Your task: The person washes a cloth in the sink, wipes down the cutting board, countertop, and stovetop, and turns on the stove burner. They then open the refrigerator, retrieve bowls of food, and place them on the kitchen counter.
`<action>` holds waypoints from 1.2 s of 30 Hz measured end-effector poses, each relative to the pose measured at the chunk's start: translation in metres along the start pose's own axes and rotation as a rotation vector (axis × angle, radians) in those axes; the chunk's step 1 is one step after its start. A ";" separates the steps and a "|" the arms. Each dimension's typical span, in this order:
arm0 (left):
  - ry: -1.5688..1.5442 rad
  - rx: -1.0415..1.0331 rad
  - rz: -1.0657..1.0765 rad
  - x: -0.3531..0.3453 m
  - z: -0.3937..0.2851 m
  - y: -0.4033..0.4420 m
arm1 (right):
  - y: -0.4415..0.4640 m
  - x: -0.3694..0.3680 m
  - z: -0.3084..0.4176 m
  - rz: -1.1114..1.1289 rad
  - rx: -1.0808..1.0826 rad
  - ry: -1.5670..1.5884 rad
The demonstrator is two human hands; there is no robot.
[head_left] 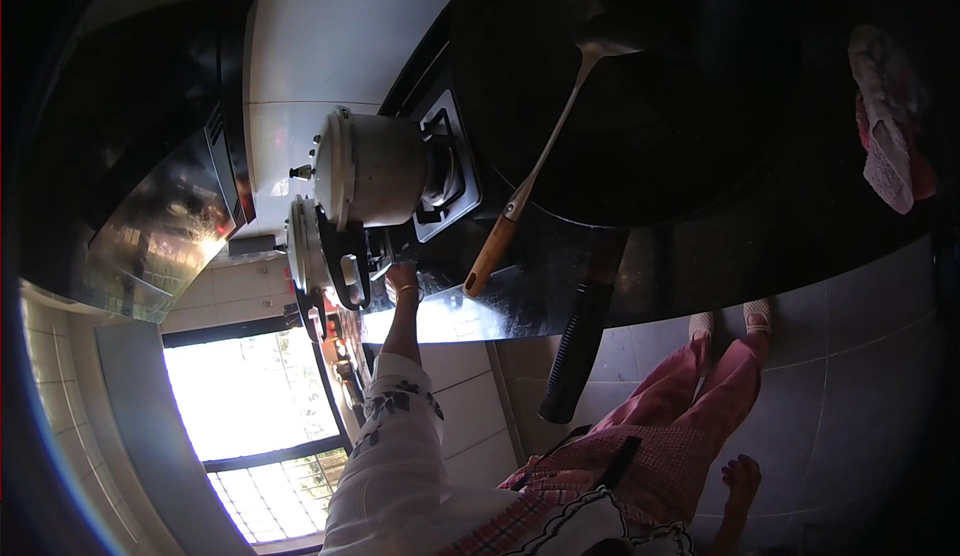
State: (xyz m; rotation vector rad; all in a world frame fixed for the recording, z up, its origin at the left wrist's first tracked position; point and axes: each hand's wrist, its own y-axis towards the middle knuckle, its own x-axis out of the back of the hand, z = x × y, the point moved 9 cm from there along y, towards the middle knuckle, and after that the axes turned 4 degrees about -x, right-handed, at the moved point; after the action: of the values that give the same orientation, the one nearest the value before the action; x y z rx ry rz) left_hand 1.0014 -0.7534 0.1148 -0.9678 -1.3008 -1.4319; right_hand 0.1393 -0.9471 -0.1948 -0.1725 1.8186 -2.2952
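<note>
The view lies on its side, with the pot lids pointing left. My left hand point(402, 281), at the end of a white sleeve, reaches to the worktop beside the black handles of a second pressure cooker point(302, 246). Its fingers are dark and partly hidden, so any hold cannot be made out. A silver pressure cooker point(385, 168) stands on a gas burner nearby. My right hand point(740, 478) hangs low beside my body, fingers loosely curled and slightly apart, with nothing visible in it. A wooden-handled spatula point(510, 218) rests in a large dark wok point(660, 136).
The wok's black handle point(578, 346) juts past the edge of the dark worktop point(680, 271). A pink and white cloth point(886, 126) lies at the far right. A range hood point(165, 226) hangs at left above the cookers, and a bright window point(250, 396) is beyond.
</note>
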 end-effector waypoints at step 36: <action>-0.001 -0.052 -0.026 0.008 -0.010 -0.007 | 0.008 0.001 -0.006 -0.003 0.000 0.004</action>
State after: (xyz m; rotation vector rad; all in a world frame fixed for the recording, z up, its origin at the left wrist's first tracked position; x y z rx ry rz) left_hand 0.9929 -0.7649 0.1198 -0.9900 -1.2865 -1.4916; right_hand 0.1381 -0.9434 -0.2045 -0.1708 1.8217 -2.2994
